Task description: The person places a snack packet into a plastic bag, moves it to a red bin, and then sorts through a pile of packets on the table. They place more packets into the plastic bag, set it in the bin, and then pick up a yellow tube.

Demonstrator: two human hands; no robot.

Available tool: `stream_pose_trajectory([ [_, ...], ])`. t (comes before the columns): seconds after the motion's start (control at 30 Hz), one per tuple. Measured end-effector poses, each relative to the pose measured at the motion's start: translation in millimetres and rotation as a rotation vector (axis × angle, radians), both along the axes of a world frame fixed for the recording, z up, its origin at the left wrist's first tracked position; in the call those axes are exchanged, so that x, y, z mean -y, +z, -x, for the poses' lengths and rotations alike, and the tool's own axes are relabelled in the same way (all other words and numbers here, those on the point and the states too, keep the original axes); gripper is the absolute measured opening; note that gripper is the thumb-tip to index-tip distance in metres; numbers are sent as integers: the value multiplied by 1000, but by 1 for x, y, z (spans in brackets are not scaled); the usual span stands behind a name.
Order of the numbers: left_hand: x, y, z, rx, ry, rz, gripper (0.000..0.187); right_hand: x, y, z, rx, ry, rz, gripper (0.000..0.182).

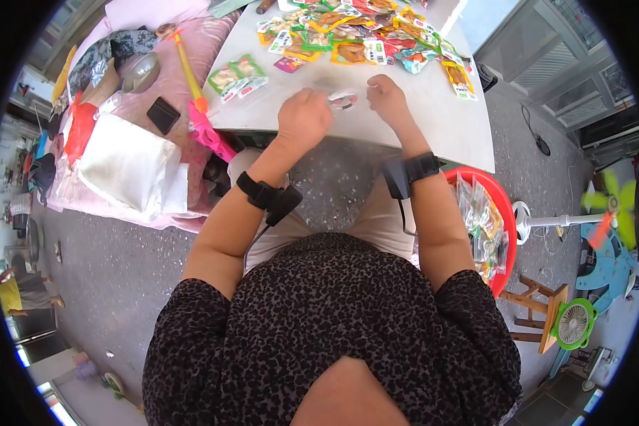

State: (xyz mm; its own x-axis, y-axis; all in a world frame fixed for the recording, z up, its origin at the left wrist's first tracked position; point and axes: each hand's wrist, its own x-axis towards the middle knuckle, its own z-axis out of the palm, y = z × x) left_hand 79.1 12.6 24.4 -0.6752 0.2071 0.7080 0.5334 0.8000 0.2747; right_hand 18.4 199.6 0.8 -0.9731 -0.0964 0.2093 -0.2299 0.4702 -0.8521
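Over the white table's near edge, my left hand [305, 117] is closed, blurred by motion. A small clear plastic bag [343, 101] with a reddish mark sticks out from its fingers toward the right. My right hand [388, 99] is curled just beyond the bag's other side, with its fingertips pinched; whatever they hold, if anything, I cannot make out. A green-edged snack packet [236, 77] lies on the table to the left of my hands. Farther back is a heap of colourful snack packets [358, 51] in yellow, green and red.
A red basin [508, 234] of clear-bagged packets stands by my right side. Left of the white table [447, 135] is a pink-covered surface [224, 28] with a white sheet bag [124, 167], a black wallet [163, 115] and a yellow toy hammer [187, 67]. A wooden stool [550, 319] stands at right.
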Motion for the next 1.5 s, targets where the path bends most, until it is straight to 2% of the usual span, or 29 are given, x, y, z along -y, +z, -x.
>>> stream_pose_trajectory([
  [0.1,8,19,-1,-2,-42,-110,10,8,48,-3,75,54,110,22],
  [0.23,7,28,-21,-73,-114,-214,20,13,85,-3,149,129,214,17],
  [0.33,8,14,-23,111,-100,-386,17,15,100,-8,159,168,253,16],
  [0.43,20,13,-20,136,-210,-294,16,11,110,-18,178,178,285,15],
  [0.53,24,30,-22,301,-258,-496,11,-7,113,-27,227,220,240,14],
  [0.67,21,50,-26,483,-522,-850,9,-24,108,-55,355,377,148,19],
  [0.7,22,53,-28,525,-549,-851,9,-26,107,-61,378,421,131,22],
  [0.73,23,55,-30,568,-576,-852,9,-30,102,-62,302,514,-39,33],
  [0.83,26,56,-38,646,-570,-786,10,-25,99,-81,201,546,121,44],
  [0.87,25,58,-43,646,-577,-784,10,-23,101,-83,185,569,73,53],
  [0.97,24,57,-54,640,-566,-798,10,-2,110,-99,67,571,94,53],
  [1.07,23,50,-61,548,-499,-838,9,16,112,-104,-9,528,-235,44],
  [1.17,20,40,-65,462,-451,-871,8,20,105,-112,-47,509,-276,28],
  [1.27,24,29,-70,445,-392,-840,6,29,79,-118,-279,487,-378,19],
  [1.4,24,18,-79,522,-308,-820,6,32,67,-138,-240,363,-348,20],
  [1.5,22,18,-86,536,-380,-709,7,22,55,-133,-178,374,-265,20],
])
